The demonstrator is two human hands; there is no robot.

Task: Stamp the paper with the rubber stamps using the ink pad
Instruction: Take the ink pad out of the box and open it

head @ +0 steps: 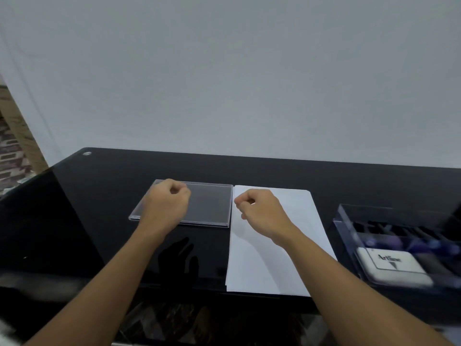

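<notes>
Nearest, off to the right, the ink pad (391,267) is sitting in a clear box (348,222), with blurred purple stamps (409,243) behind it. The paper (262,265) is lying lengthwise front to back beneath the right hand (259,211), the one nearer the box. The left hand (167,203) is hovering over a clear lid (212,206). Both are clenched and empty.

Blurred black lettering, seemingly "Artline", on the white ink pad (391,267) lid.
</notes>
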